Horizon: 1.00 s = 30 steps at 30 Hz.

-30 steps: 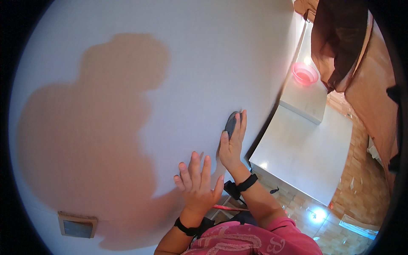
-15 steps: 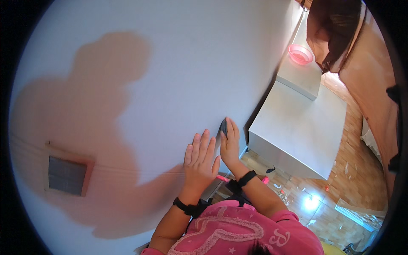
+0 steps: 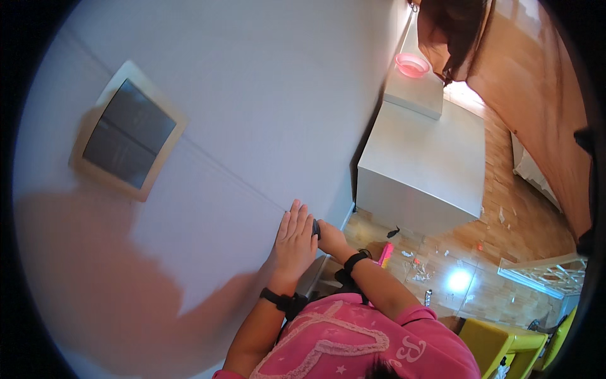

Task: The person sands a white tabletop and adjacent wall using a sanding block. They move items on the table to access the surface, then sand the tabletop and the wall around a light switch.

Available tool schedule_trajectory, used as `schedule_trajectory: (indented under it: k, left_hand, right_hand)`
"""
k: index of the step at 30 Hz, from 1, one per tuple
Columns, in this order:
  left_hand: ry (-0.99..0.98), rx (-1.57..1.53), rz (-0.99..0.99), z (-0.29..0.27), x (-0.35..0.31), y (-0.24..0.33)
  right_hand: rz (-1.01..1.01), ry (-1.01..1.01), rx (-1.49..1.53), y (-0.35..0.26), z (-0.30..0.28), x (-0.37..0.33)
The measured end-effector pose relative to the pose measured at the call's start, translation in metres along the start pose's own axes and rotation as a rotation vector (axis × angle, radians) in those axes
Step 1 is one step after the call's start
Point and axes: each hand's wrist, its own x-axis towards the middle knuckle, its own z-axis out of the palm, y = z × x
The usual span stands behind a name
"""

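My left hand lies flat toward the pale wall, its fingers stretched and nearly side by side. Just to its right, my right hand is closed round a small dark grey object, rounded at its visible edge. Part of that object is hidden behind my hands, and its kind cannot be made out. The two hands are very near each other, close to the wall surface. A thin line on the wall runs down to my left fingertips.
A cream-framed dark panel is on the wall at left. At right stands a white cabinet, with a pink basin beyond it. Scraps litter the wood-look floor. A yellow-green chair is at lower right, below a brown curtain.
My right hand has drawn down against my left, its fingers now curled round the grey object instead of extended along it. The view has shifted; the framed panel appears higher and larger.
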Motion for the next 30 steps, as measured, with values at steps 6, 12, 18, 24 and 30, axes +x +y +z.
schedule_trajectory:
  k: [6,12,18,24,30]
  left_hand:
    - [0.038,-0.143,0.007,0.011,-0.029,0.002]
    - [-0.259,-0.995,-0.43,-0.01,-0.042,0.026]
    - [-0.036,-1.041,-0.468,-0.007,-0.069,0.016]
    - [0.284,-0.937,-0.721,0.004,-0.115,0.052]
    - [0.459,-0.783,-1.042,-0.007,-0.165,0.086]
  right_hand:
    - [-0.116,0.135,-0.165,0.012,-0.036,-0.051]
    - [-0.341,0.176,-0.221,-0.05,-0.075,-0.086]
    - [-0.515,-0.098,-0.137,-0.078,-0.082,-0.09]
    - [-0.644,-0.359,-0.045,-0.08,-0.057,-0.084]
    - [-0.684,-0.544,0.128,-0.097,-0.016,-0.112]
